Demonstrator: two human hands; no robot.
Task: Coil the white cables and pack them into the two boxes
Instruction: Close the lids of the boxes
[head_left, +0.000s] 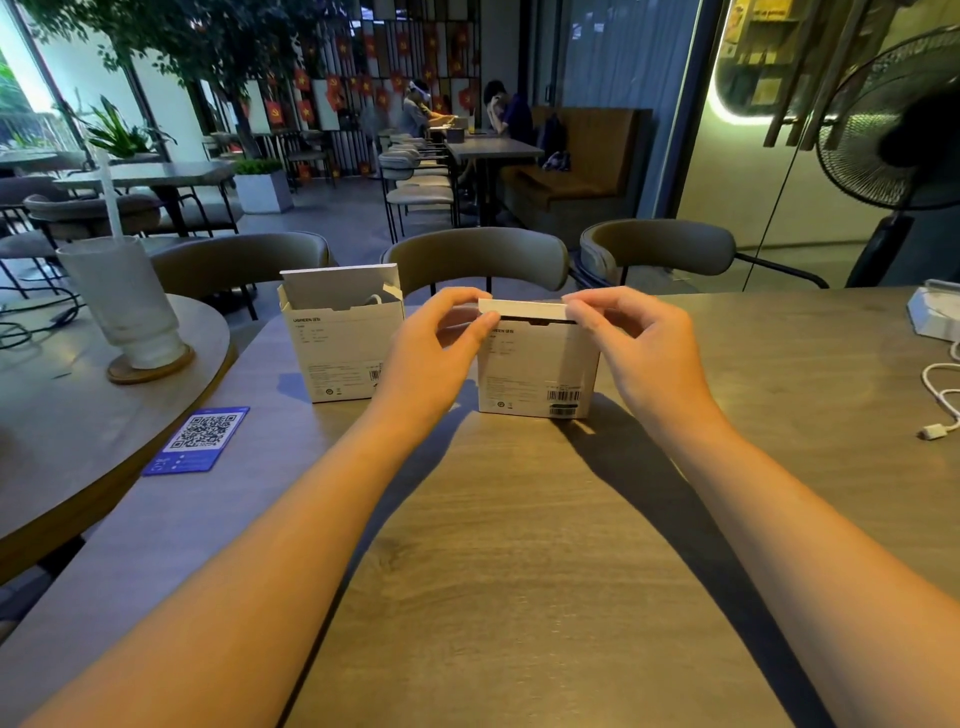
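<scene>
Two white boxes stand upright on the wooden table (519, 545). The left box (345, 353) has its lid flap raised, and a bit of white cable (375, 300) shows inside its mouth. The right box (537, 369) has its top flap (524, 309) folded down almost level. My left hand (441, 343) pinches the flap's left end, and my right hand (631, 343) pinches its right end. What lies inside the right box is hidden. Another white cable (943, 400) lies loose at the table's right edge.
A blue QR-code card (200, 439) lies at the left. On a round side table stands a frosted cup (127, 306) with a straw on a coaster. A white object (935, 314) sits at the far right. Chairs line the table's far side; a standing fan (898, 130) is at the right.
</scene>
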